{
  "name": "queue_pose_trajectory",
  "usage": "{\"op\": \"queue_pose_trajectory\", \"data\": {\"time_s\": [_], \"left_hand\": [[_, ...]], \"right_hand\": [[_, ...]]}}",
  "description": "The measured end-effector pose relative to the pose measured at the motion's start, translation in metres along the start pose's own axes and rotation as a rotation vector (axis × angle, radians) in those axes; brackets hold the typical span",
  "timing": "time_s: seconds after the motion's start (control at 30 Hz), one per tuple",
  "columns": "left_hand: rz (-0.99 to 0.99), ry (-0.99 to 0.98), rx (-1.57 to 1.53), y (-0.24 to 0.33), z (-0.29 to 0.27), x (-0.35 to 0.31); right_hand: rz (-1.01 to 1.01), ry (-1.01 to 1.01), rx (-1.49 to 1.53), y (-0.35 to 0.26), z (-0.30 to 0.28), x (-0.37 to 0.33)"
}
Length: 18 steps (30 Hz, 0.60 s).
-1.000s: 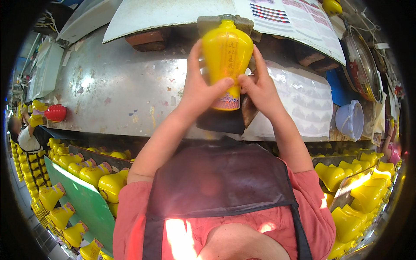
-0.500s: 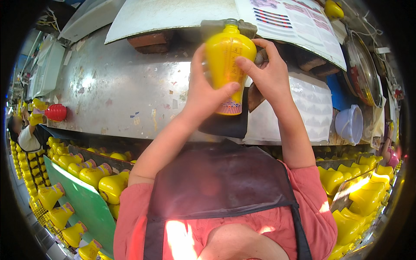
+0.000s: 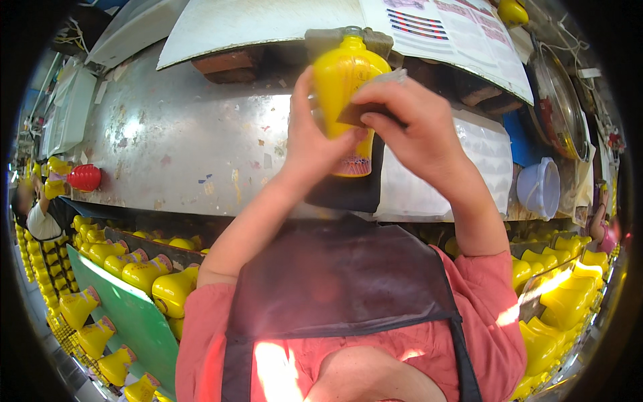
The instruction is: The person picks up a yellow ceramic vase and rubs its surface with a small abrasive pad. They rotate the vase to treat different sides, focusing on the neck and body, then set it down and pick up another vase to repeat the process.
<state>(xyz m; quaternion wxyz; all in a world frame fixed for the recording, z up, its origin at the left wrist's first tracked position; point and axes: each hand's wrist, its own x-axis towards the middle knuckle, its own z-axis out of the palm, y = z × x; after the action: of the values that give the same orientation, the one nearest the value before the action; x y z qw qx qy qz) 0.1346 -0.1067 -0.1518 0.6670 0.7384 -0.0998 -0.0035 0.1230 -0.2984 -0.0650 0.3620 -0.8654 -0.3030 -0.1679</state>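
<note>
1. My right fingers: thumb and fingers pinching a brown flat piece (image 3: 351, 114) at the yellow bottle's (image 3: 335, 74) right front; right hand (image 3: 425, 130) angled over that side.
2. My left hand (image 3: 309, 144): cupped round the bottle's left side, thumb across its lower front; the other fingertips are hidden, can't tell their spread.
3. Bottle: between my hands, on its side, neck away from me by a grey block (image 3: 321, 41), patterned base toward me.
4. Black cloth (image 3: 345, 195): at the bottle's base end.
5. White sheet (image 3: 435, 181): right of bottle; pale blue bucket (image 3: 540, 189) farther right.
6. Metal table (image 3: 194, 127): left of bottle, bare stretch paint-flecked.
7. White board (image 3: 268, 23): beyond bottle, propped on bricks (image 3: 228, 65).
8. More bottles (image 3: 175, 292): nearer me than mine, both sides.
</note>
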Motion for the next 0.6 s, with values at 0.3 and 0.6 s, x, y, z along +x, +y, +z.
{"op": "queue_pose_trajectory", "data": {"time_s": [0.3, 0.6], "left_hand": [[0.005, -0.02, -0.199, -0.019, -0.011, -0.005], [0.075, -0.048, -0.099, -0.024, -0.013, -0.009]], "right_hand": [[-0.4, 0.077, -0.29, 0.009, 0.014, -0.036], [0.597, 0.098, 0.421, -0.003, 0.015, -0.063]]}}
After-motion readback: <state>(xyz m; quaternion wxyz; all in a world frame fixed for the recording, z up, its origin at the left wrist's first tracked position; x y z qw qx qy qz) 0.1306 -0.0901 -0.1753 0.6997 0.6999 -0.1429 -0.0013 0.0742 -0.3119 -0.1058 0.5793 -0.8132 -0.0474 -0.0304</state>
